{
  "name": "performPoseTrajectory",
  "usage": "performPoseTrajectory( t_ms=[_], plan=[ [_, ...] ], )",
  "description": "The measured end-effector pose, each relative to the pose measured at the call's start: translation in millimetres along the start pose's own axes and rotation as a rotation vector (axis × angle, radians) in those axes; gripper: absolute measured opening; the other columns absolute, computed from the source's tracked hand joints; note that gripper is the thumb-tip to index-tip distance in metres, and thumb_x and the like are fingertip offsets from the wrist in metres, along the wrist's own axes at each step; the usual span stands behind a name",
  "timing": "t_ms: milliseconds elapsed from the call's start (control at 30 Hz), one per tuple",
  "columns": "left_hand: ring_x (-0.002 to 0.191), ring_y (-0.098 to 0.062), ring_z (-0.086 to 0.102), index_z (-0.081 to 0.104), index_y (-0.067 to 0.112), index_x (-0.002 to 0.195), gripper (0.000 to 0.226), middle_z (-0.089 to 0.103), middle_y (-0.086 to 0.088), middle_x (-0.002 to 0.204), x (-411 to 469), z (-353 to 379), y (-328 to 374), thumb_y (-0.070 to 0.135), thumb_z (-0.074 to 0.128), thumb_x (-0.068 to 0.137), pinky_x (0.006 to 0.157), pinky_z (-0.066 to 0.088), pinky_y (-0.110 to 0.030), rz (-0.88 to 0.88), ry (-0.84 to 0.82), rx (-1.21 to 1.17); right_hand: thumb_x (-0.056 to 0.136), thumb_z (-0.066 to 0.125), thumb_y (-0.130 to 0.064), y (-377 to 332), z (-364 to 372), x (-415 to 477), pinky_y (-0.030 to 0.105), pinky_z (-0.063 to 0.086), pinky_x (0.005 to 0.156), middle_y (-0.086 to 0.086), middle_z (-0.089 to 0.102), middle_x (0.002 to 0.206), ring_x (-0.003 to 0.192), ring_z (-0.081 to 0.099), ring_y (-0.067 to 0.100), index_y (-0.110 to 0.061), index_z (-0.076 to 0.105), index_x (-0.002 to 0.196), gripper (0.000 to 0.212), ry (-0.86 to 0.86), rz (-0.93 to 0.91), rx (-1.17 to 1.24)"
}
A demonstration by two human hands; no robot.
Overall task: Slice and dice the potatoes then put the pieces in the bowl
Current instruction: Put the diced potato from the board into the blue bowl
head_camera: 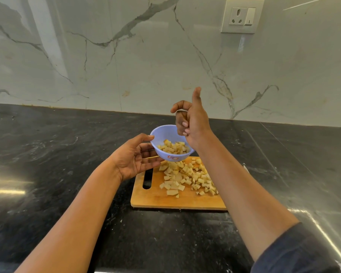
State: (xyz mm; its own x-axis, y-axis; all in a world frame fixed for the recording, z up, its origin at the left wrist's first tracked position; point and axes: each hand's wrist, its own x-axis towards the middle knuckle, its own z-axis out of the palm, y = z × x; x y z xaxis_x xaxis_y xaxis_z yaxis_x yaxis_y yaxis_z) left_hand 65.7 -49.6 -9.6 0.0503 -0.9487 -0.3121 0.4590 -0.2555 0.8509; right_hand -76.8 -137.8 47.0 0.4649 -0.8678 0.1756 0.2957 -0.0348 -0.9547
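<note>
1. Presently, the bowl, of pale blue plastic, is held clear of the dark countertop at the far edge of the cutting board. It is tipped, so that its contents lie against the near right wall. This placement is judged to give the pieces a short path from board to bowl.
2. The left hand is found gripping the bowl from its left side, with the thumb hooked at the rim and the fingers spread beneath the base. The weight is thereby judged to be carried from below, and the tilt to be set by the thumb.
3. The right hand is raised directly over the bowl's mouth, with fingers curled inward and thumb pointed up. Nothing is seen within the curl, and whether any pieces are enclosed cannot be told. The position is consistent with a handful being dropped.
4. A modest portion of potato pieces is lodged in the low side of the bowl.
5. The larger share, a loose heap of dice, is spread over the board's right half and reaches the area under the bowl. Cutting is judged complete, and transfer less than half complete.
6. A risk is noted: pieces could be lost over the lowered rim if the tilt is increased.
</note>
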Motion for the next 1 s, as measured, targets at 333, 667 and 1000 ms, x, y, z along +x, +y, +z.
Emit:
performPoseTrajectory(
  t_ms=[333, 667, 1000],
  plan=[
    [0.08, -0.024, 0.069, 0.063, 0.002, 0.108, 0.049, 0.07, -0.014, 0.091, -0.7, 0.2, -0.9, 0.032, 0.066, 0.069, 0.062, 0.06, -0.029, -0.002, -0.005, 0.018, 0.087, -0.005, -0.071, -7.4, -12.4, -5.0, 0.038, 0.04, 0.076, 0.011, 0.062, 0.061, 0.065, 0.06, 0.023, -0.005, 0.068, 0.088, 0.098, -0.168, 0.037, 0.0],
    [0.079, -0.023, 0.069, 0.062, 0.002, 0.113, 0.052, 0.07, -0.014, 0.091, -0.9, 1.1, 0.4, 0.031, 0.067, 0.069, 0.06, 0.059, -0.029, 0.011, 0.013, 0.006, 0.092, -0.002, -0.064, -2.7, -21.0, -7.5, 0.037, 0.028, 0.109, 0.016, 0.064, 0.121, 0.121, 0.056, 0.02, -0.016, 0.056, 0.126, 0.082, -0.184, 0.001, 0.077],
    [0.071, -0.019, 0.068, 0.062, -0.001, 0.108, 0.038, 0.067, -0.012, 0.085, -1.7, -9.2, 10.1, 0.03, 0.058, 0.087, 0.061, 0.059, -0.027, 0.101, 0.092, -0.071, 0.102, 0.03, -0.034, 4.8, -37.0, -17.8, 0.036, 0.048, 0.087, 0.007, 0.071, 0.099, 0.093, 0.067, 0.018, -0.01, 0.067, 0.102, 0.044, 0.19, -0.14, -0.04]
  ],
)
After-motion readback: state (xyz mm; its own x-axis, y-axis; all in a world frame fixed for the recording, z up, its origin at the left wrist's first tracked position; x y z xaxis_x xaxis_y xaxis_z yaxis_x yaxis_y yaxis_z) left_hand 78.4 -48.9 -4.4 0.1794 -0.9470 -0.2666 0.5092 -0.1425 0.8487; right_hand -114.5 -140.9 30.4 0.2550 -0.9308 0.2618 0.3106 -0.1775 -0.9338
